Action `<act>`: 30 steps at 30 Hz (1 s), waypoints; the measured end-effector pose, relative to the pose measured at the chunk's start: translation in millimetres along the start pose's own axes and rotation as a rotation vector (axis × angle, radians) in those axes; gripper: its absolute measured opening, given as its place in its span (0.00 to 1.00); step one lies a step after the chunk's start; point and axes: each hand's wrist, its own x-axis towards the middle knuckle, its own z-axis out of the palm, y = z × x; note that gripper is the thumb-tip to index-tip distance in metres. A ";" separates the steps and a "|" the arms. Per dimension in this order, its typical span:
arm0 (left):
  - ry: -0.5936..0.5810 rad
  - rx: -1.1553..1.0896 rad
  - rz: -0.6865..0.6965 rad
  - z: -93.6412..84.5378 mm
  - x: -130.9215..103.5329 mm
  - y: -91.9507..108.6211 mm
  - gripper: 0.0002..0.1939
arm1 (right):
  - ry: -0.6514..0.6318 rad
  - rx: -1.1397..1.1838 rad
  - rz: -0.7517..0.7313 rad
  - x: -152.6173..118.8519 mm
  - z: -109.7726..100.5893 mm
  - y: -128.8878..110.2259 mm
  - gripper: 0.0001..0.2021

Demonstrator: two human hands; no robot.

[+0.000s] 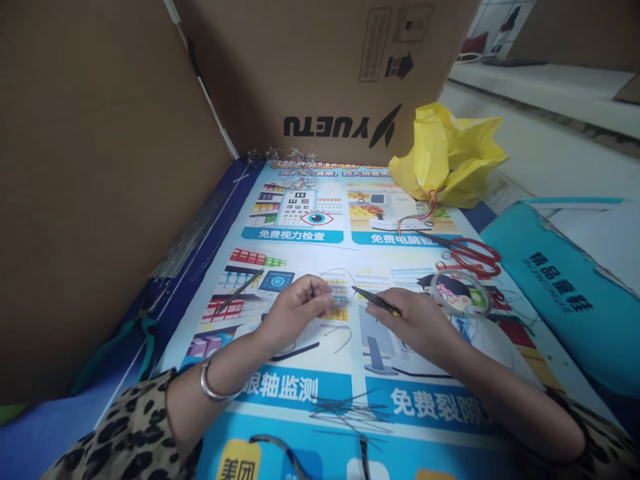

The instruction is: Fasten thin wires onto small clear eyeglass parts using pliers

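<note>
My left hand (300, 303) is closed in a pinch on one end of a thin wire (343, 269), which arcs across the gap between my hands. In my right hand (420, 323) is a pair of needle-nose pliers (376, 299), their tips at the wire's other end. Below my hands, a short bent wire (342, 339) lies on the printed poster (353, 360). Nearer to me is a loose pile of straight dark wires (350, 413). A thin dark pointed tool (240, 291) rests left of my left hand.
Red-handled scissors (475, 257) and a tape roll (487, 303) lie to the right, before a teal box (565, 307). Yellow crumpled paper (445, 153) stands behind them. Teal-handled pliers (147, 340) lie left. Cardboard walls (320, 73) enclose the back and left.
</note>
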 end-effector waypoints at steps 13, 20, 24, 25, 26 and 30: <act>0.160 0.033 0.064 -5.4 0.2 4.2 0.15 | 0.016 0.141 0.027 8.9 -13.5 -6.5 0.16; 0.201 0.139 0.095 -1.2 -0.6 5.4 0.15 | 0.019 0.665 0.076 25.8 -14.1 -29.5 0.13; 0.161 0.140 0.119 -1.2 -0.1 9.5 0.16 | 0.107 0.782 0.105 36.5 -3.9 -40.1 0.11; 0.156 0.146 0.132 -1.9 1.1 11.0 0.16 | 0.122 0.793 0.104 39.0 -2.2 -41.5 0.11; 0.158 0.153 0.147 -2.7 2.8 12.3 0.15 | 0.131 0.796 0.096 41.2 -0.8 -42.4 0.10; 0.180 0.155 0.183 -4.4 13.9 13.3 0.10 | 0.154 0.766 0.067 47.5 4.4 -42.6 0.10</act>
